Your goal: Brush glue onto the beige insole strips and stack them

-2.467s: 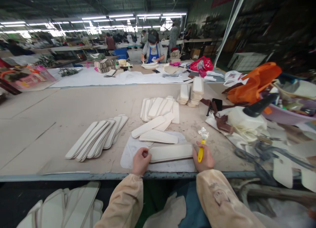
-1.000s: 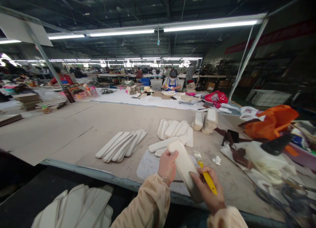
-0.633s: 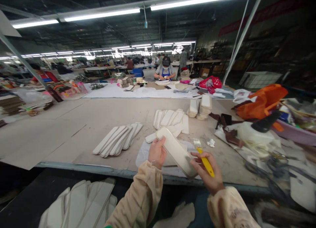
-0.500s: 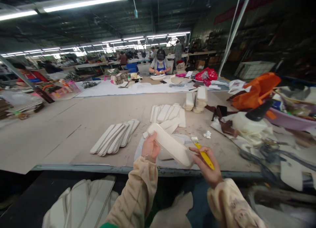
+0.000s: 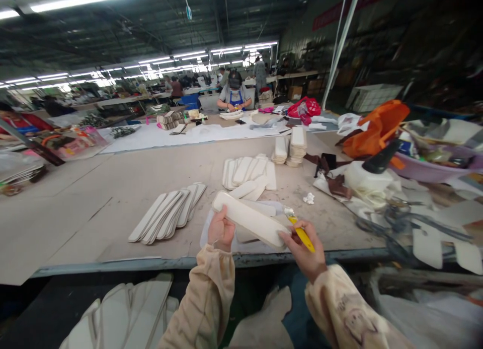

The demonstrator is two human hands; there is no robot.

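Observation:
My left hand (image 5: 221,231) grips the left end of a long cream padded strip (image 5: 249,219) and holds it lifted over the front of the table. My right hand (image 5: 304,249) pinches the strip's right end and also holds a small brush with a yellow handle (image 5: 301,233), its white bristles pointing away from me. Below the strip lie a white sheet (image 5: 206,234) and more cream strips (image 5: 260,206). A fanned row of finished strips (image 5: 167,214) lies to the left.
Another fan of strips (image 5: 248,170) and two stacks (image 5: 291,145) sit further back. On the right stand a white glue bottle with black nozzle (image 5: 372,173), orange bags (image 5: 375,126), brown scraps and clutter. A person in a blue apron (image 5: 234,90) works at the far end. Cream pieces (image 5: 124,313) lie below the table edge.
Both hands lifted the strip off the sheet, turned it upright, then lowered it back toward level. The view tilted up and came down again.

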